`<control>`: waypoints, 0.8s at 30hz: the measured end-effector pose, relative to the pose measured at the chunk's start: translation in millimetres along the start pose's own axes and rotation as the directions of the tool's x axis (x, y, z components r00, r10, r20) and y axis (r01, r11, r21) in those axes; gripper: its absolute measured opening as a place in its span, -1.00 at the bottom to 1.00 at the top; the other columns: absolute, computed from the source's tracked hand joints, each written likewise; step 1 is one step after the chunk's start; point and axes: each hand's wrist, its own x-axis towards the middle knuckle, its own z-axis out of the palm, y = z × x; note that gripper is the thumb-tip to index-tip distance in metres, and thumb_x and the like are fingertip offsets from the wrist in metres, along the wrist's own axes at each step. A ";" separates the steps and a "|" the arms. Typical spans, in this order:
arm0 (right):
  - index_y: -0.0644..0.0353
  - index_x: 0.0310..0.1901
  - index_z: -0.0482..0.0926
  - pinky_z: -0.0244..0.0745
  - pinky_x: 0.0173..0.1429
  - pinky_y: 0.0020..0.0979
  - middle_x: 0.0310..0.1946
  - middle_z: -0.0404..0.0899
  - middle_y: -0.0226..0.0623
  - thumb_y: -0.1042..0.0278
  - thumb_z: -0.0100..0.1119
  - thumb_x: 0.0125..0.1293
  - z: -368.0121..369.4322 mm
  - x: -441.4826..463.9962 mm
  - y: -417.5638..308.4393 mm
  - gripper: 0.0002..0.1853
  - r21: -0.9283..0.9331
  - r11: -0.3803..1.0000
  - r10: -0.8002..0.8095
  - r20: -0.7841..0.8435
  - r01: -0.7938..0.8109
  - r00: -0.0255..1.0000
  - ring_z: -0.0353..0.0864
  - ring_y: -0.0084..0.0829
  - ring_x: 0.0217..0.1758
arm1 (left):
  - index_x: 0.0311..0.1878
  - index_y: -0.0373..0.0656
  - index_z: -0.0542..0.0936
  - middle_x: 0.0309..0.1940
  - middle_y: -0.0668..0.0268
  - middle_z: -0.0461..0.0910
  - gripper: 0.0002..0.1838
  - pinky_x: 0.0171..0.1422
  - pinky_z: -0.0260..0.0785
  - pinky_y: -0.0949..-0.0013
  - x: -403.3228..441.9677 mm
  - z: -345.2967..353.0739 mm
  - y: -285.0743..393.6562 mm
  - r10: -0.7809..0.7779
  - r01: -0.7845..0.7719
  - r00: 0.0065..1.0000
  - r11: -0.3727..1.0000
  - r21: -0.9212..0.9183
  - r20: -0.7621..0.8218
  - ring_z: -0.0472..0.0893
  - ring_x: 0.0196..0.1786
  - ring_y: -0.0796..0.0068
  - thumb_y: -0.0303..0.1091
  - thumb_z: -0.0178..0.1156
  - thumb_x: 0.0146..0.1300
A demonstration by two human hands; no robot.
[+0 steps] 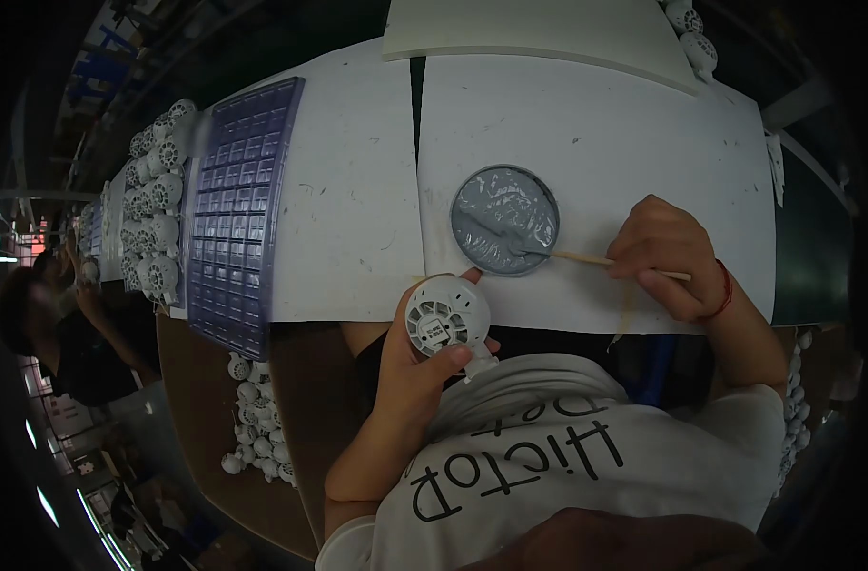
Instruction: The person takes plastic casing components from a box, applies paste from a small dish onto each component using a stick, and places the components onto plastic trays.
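Observation:
My left hand [417, 373] is closed around a round white plastic housing [447, 316] with vent slots and a small label, held just off the table's front edge. In my right hand [670, 255] is a thin wooden stick [583, 258], pinched between the fingers. Its far end dips into grey paste in a round, shallow tub [456, 237] on the white table covering. The paste surface is smeared and shiny. The housing sits nearer to me than the tub and a little to its left, apart from it.
A purple compartment tray [236, 214] lies on the left, over the table edge. Beyond it are stacked white housings [155, 205]. More housings [258, 419] fill a cardboard box [201, 409] below. A pale board [539, 38] lies at the back. Another person [72, 324] sits far left.

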 end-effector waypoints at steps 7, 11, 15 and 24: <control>0.33 -0.30 0.58 0.44 -0.13 -0.45 -0.38 0.62 -0.19 0.53 -0.10 0.23 27.5 -8.4 1.2 -0.79 0.455 0.850 0.359 -0.135 -0.264 0.924 0.57 -0.42 -0.31 | 0.24 -0.24 0.19 0.29 -0.03 0.24 -0.24 0.04 0.52 0.18 -0.3 -1.1 0.3 0.007 -0.007 1.000 1.000 -0.017 0.007 0.58 -0.04 0.23 -0.44 0.34 -0.04; 0.38 -0.27 0.56 0.47 -0.04 -0.44 -0.38 0.62 -0.15 0.40 -0.16 0.35 38.2 -8.6 0.7 -0.72 0.707 0.607 0.603 -0.112 -0.364 0.790 0.60 -0.41 -0.25 | 0.24 -0.23 0.19 0.22 0.01 0.33 -0.24 0.06 0.51 0.18 -2.4 0.9 2.6 0.022 -0.022 1.000 1.000 0.019 -0.013 0.57 -0.03 0.25 -0.43 0.35 -0.04; 0.37 -0.26 0.56 0.48 -0.04 -0.42 -0.38 0.63 -0.16 0.35 -0.17 0.36 41.9 -7.1 2.9 -0.70 0.763 0.507 0.688 -0.078 -0.401 0.722 0.60 -0.41 -0.24 | 0.24 -0.21 0.20 0.12 0.06 0.40 -0.24 0.06 0.51 0.18 -5.3 -3.6 2.4 0.036 -0.034 0.999 0.998 0.048 -0.037 0.57 -0.03 0.27 -0.43 0.35 -0.05; 0.26 -0.25 0.57 0.39 -0.01 -0.36 -0.27 0.62 -0.16 0.44 -0.09 0.24 26.7 -13.6 -3.7 -0.79 0.460 0.866 0.343 -0.262 -0.196 0.902 0.55 -0.40 -0.22 | 0.27 -0.22 0.15 0.01 0.16 0.41 -0.22 0.07 0.50 0.27 -6.8 -8.6 9.6 0.100 -0.084 0.990 0.983 0.164 -0.094 0.51 0.04 0.36 -0.69 0.27 -0.06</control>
